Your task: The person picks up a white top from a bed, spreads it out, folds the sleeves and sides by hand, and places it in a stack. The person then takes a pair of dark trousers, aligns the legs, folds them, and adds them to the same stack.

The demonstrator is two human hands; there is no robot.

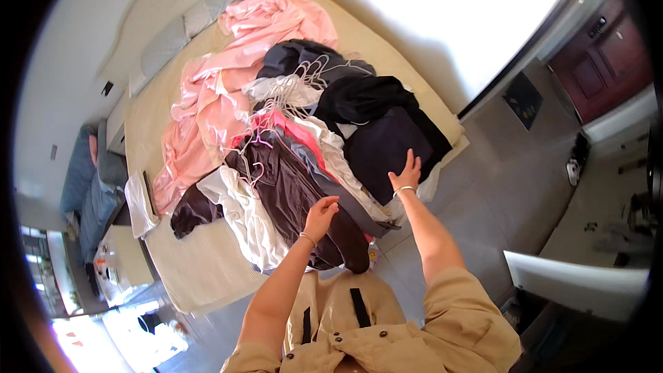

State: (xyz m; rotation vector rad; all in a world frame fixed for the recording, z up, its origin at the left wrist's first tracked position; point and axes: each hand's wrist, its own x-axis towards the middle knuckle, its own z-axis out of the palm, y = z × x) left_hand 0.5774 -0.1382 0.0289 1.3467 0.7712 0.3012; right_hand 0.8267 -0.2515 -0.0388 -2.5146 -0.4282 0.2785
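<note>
A heap of clothes on hangers lies across a bed (200,269). My left hand (320,213) pinches the dark brown garment (293,186) near the front of the heap. My right hand (406,174) rests flat, fingers spread, on a dark navy garment (383,145) at the heap's right side. Between the two lie a grey garment (331,179) and a white one (342,159). Pink hangers (259,139) and white hangers (304,76) stick out of the pile. Both wrists wear a thin bracelet.
A large pink cloth (207,97) covers the bed's left and far part. Grey pillows (186,24) line the headboard. A bedside table (128,255) with small items stands at left, a white box (577,283) at right on the tiled floor, a dark door (611,55) beyond.
</note>
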